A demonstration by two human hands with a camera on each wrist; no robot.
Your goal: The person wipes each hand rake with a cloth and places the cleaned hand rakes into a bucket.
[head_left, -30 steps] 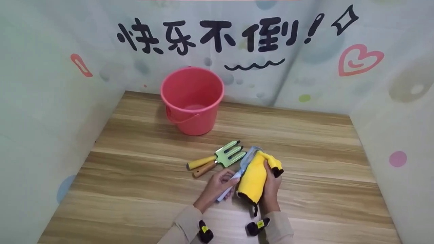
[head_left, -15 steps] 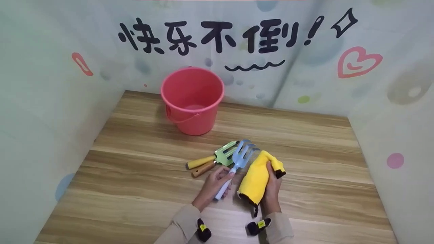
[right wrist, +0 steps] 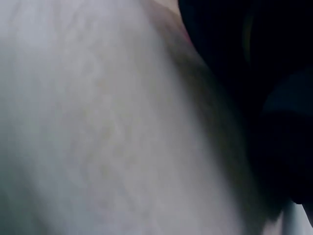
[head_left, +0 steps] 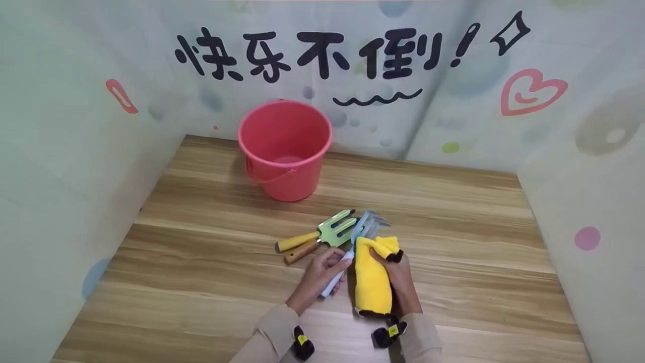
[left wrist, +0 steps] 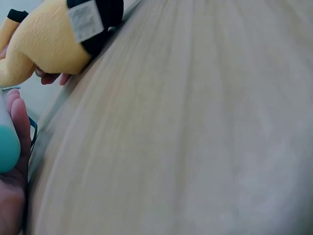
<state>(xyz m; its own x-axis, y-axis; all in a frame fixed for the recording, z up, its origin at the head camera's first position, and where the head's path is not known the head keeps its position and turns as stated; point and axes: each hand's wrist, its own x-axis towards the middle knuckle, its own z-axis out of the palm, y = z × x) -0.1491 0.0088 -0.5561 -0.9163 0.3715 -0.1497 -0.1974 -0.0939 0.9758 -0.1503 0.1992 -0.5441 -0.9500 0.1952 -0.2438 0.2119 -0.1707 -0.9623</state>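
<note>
In the head view my left hand [head_left: 318, 272] holds a blue hand rake [head_left: 338, 278] by its pale handle, with the curved tines pointing away from me. My right hand [head_left: 401, 277] grips a bunched yellow cloth [head_left: 373, 290] with black edging, thumb on top. The cloth's upper end overlaps the rake's neck, just below the tines. A white label [left wrist: 85, 20] shows on the cloth's black band in the left wrist view, where the teal handle end [left wrist: 7, 149] lies against my fingers. The right wrist view holds mostly a blurred pale surface and a dark shape.
Left of the rake, a green garden fork [head_left: 333, 233] lies on the wooden table [head_left: 211, 282], beside a yellow handle [head_left: 297, 242] and a brown wooden one [head_left: 301, 252]. A red bucket [head_left: 295, 182] stands behind them, near the printed back wall [head_left: 242, 111].
The rake first swung away from the cloth, its tines turning to face up. Since then my right hand has brought the cloth left and turned it, over the rake's neck.
</note>
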